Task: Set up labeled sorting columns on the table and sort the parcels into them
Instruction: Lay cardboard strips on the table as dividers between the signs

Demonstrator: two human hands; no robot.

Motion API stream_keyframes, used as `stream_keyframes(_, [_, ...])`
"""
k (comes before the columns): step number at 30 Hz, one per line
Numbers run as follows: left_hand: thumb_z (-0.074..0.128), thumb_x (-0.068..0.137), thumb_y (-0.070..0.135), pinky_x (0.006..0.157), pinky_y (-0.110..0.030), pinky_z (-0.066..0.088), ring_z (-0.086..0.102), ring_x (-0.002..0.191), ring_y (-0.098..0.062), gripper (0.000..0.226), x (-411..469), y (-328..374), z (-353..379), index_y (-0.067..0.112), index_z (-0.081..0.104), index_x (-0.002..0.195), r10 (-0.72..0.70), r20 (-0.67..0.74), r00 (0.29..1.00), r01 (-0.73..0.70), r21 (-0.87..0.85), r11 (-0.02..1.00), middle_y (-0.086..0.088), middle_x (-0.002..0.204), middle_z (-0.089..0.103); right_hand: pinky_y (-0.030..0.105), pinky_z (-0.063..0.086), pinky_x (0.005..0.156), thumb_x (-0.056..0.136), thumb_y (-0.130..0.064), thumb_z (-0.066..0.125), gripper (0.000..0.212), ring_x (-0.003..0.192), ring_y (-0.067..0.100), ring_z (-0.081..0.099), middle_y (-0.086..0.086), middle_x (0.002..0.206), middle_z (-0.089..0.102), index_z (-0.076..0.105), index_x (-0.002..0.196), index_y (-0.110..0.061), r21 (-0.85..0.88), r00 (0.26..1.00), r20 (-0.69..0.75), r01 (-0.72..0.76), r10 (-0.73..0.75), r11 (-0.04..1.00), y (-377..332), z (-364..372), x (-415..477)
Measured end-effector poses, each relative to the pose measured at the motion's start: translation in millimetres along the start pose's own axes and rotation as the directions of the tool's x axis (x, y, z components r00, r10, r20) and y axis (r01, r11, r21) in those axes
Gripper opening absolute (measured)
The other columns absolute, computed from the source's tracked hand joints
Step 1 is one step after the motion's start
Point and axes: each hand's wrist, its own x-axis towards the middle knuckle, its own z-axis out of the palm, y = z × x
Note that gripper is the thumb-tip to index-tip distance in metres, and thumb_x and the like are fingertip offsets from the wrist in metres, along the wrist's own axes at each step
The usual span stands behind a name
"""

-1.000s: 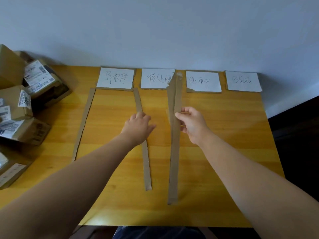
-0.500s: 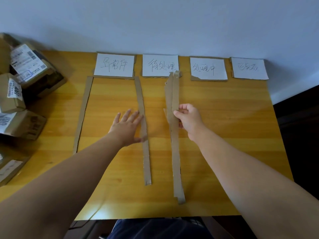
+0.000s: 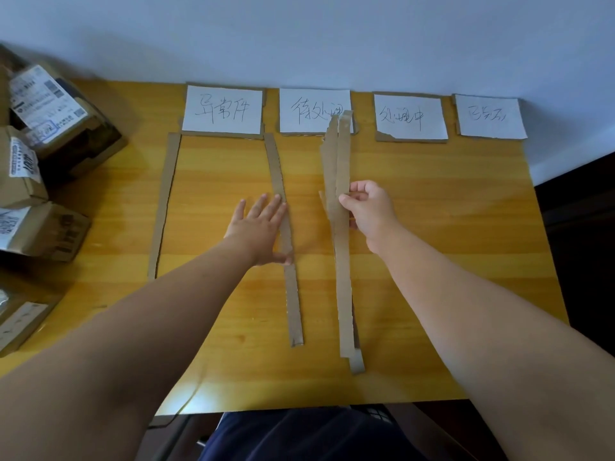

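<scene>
- Four white label cards lie in a row along the far edge of the yellow wooden tabletop (image 3: pixel 449 207), each with handwritten characters: the first label card (image 3: pixel 223 109), second label card (image 3: pixel 314 110), third label card (image 3: pixel 410 117) and fourth label card (image 3: pixel 490 116).
- Two cardboard strips lie flat as column dividers: the left strip (image 3: pixel 164 204) runs from below the first card's left corner toward the near edge; the middle strip (image 3: pixel 286 241) starts between the first and second cards.
- The left hand (image 3: pixel 261 229) lies palm down on the tabletop, fingers apart and flat, its thumb side resting on the middle strip.
- The right hand (image 3: pixel 367 209) has its fingers clamped on a bundle of loose strips (image 3: pixel 339 234), at least two overlapping; how many more I cannot tell. The bundle's far tips overlap the second card's right lower corner, and its near end lies near the tabletop's front edge.
- Parcels (image 3: pixel 50 128) are piled at the left end of the tabletop, at least five brown boxes with printed shipping labels, well apart from the columns.
- Nothing lies between the strips but the hands.
</scene>
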Motion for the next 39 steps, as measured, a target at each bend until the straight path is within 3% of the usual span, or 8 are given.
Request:
stream_keyframes(9, [0.041, 0.073, 0.083, 0.118, -0.053, -0.001, -0.012, 0.147, -0.03, 0.109, 3, 13, 1, 0.028, -0.011, 0.152, -0.012, -0.016, 1.0, 0.011, -0.025, 1.0, -0.015, 0.159, -0.019, 0.025, 0.048, 0.065, 0.093, -0.012, 0.059, 0.022, 0.091, 0.017, 0.059, 0.007, 0.107, 0.064, 0.054, 0.114, -0.014, 0.024, 1.0, 0.018, -0.009, 0.008, 1.0, 0, 6, -2])
stream_keyframes(20, [0.051, 0.07, 0.079, 0.117, -0.055, -0.004, -0.016, 0.147, -0.022, 0.117, -3, -13, 1, 0.024, -0.012, 0.152, 0.0, 0.0, 1.0, 0.0, -0.044, 0.999, -0.003, 0.159, -0.021, 0.031, 0.05, 0.07, 0.093, -0.008, 0.058, 0.015, 0.089, 0.018, 0.059, 0.006, 0.101, 0.063, 0.053, 0.104, -0.017, 0.078, 0.998, 0.055, -0.011, 0.007, 0.997, -4, 6, -3])
stream_keyframes(24, [0.039, 0.086, 0.068, 0.119, -0.046, 0.004, -0.006, 0.149, -0.022, 0.089, -10, 1, -14, 0.021, 0.005, 0.154, -0.025, -0.198, 0.98, -0.034, -0.289, 0.957, -0.004, 0.162, -0.007, 0.029, 0.051, 0.066, 0.093, -0.009, 0.059, 0.017, 0.09, 0.02, 0.061, 0.009, 0.106, 0.064, 0.054, 0.109, -0.014, 0.097, 0.998, 0.063, -0.014, 0.008, 0.995, -7, 5, -6])
stream_keyframes(26, [0.038, 0.095, 0.053, 0.115, -0.038, 0.02, 0.017, 0.146, -0.022, 0.068, -14, 14, -32, 0.016, 0.022, 0.151, -0.125, -0.239, 0.963, -0.07, -0.668, 0.741, -0.004, 0.16, 0.016, 0.033, 0.052, 0.068, 0.093, -0.01, 0.059, 0.015, 0.088, 0.021, 0.062, 0.008, 0.102, 0.065, 0.054, 0.106, -0.015, 0.133, 0.997, 0.079, -0.013, 0.002, 0.991, -11, 3, -9])
stream_keyframes(28, [0.036, 0.099, 0.047, 0.107, -0.031, 0.034, 0.042, 0.133, -0.02, 0.056, -16, 28, -49, 0.014, 0.036, 0.145, -0.155, -0.113, 0.981, -0.066, -0.957, 0.281, -0.005, 0.148, 0.042, 0.04, 0.054, 0.075, 0.093, -0.01, 0.06, 0.012, 0.089, 0.023, 0.065, 0.008, 0.099, 0.067, 0.055, 0.102, -0.016, 0.175, 0.994, 0.11, -0.021, 0.002, 0.984, -15, 3, -12])
stream_keyframes(31, [0.041, 0.1, 0.041, 0.092, -0.032, 0.052, 0.065, 0.106, -0.021, 0.04, -17, 46, -68, 0.013, 0.058, 0.122, -0.068, 0.014, 0.998, 0.001, -0.984, -0.176, -0.008, 0.116, 0.067, 0.044, 0.055, 0.079, 0.093, -0.008, 0.059, 0.011, 0.088, 0.026, 0.068, 0.01, 0.097, 0.071, 0.055, 0.101, -0.014, 0.234, 0.985, 0.168, -0.01, -0.03, 0.972, -21, -3, -19])
stream_keyframes(35, [0.047, 0.1, 0.026, 0.056, -0.021, 0.054, 0.069, 0.075, -0.016, 0.02, -21, 60, -85, 0.017, 0.063, 0.093, -0.119, -0.005, 0.993, -0.037, -0.964, -0.265, -0.001, 0.081, 0.071, 0.041, 0.058, 0.074, 0.094, -0.007, 0.057, 0.01, 0.084, 0.024, 0.069, 0.01, 0.093, 0.07, 0.054, 0.103, -0.007, 0.25, 0.98, 0.175, 0.047, -0.093, 0.967, -28, -13, -28])
stream_keyframes(39, [0.044, 0.101, 0.025, 0.047, -0.019, 0.05, 0.066, 0.065, -0.012, 0.02, -22, 63, -93, 0.014, 0.06, 0.097, -0.239, -0.014, 0.971, -0.059, -0.981, -0.185, -0.002, 0.081, 0.069, 0.031, 0.058, 0.064, 0.094, -0.009, 0.058, 0.017, 0.081, 0.022, 0.069, 0.013, 0.097, 0.068, 0.055, 0.108, 0.0, 0.217, 0.989, 0.11, 0.078, -0.103, 0.973, -30, -30, -27])
